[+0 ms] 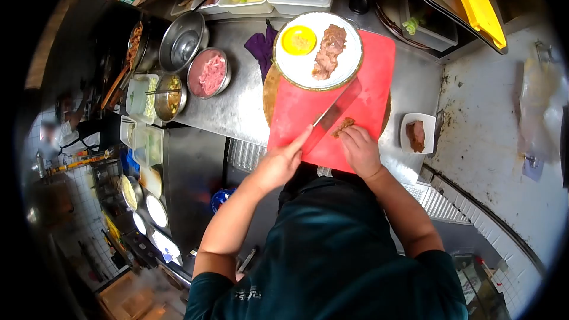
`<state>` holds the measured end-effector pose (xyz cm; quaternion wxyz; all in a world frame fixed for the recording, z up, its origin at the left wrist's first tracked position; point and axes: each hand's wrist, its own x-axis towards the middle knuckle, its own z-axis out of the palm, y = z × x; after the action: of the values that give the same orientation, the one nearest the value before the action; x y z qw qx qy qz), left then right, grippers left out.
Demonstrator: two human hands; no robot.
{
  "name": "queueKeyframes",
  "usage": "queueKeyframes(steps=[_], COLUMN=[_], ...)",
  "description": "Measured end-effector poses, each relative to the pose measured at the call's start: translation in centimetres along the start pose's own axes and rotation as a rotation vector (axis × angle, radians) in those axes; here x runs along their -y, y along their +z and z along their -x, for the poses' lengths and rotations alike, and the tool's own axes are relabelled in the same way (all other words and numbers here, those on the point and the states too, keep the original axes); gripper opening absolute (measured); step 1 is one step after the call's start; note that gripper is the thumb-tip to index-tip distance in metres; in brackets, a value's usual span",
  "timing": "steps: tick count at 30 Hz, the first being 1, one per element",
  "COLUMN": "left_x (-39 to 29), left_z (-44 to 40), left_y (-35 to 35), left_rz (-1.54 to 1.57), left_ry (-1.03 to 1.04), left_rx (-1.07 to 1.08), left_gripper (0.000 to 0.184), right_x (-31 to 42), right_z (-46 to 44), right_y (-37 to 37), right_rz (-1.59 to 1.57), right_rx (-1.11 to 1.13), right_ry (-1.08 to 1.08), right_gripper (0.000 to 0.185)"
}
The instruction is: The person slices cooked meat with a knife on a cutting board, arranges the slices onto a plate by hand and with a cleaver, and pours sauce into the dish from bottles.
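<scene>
My left hand (277, 167) grips the handle of a kitchen knife (339, 105), index finger stretched along it. Its broad blade lies across the red cutting board (373, 71) and reflects the red. On the board's near right part, my right hand (361, 149) presses bent fingertips on a small piece of browned meat (344, 125), close beside the blade. Beyond the blade, a round white plate (296, 71) with a dark rim overlaps the board. It carries sliced cooked meat (329, 52) and a small yellow dish (291, 40) of a crumbly, tan-coloured seasoning.
Right of the board sits a white square bowl (405, 142) with a meat piece. Left are a purple cloth (258, 47), a bowl of raw meat strips (211, 75) and a metal bowl (184, 41). A stained wall (492, 124) bounds the right; a person (68, 133) stands far left.
</scene>
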<state>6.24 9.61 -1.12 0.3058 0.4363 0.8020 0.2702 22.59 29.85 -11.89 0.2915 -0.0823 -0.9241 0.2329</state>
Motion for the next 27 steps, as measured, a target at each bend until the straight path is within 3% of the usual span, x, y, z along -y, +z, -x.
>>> queueKeyframes(steps=[5, 13, 27], left_x=[-3.6, -5.3, -5.7], left_z=[3.9, 8.7, 8.3], left_y=[0.6, 0.9, 0.4], left_rz=[-0.382, -0.432, -0.389], left_ry=[0.084, 0.028, 0.017], left_rx=[-0.007, 0.078, 0.091], left_gripper=[0.088, 0.087, 0.090], right_x=[-1.1, -0.7, -1.0], right_z=[-0.3, -1.0, -0.8], right_y=[-0.4, -0.9, -0.7], right_rz=[0.000, 0.007, -0.027], right_rx=[0.057, 0.076, 0.104], right_ry=[-0.039, -0.052, -0.042], right_gripper=[0.036, 0.048, 0.044])
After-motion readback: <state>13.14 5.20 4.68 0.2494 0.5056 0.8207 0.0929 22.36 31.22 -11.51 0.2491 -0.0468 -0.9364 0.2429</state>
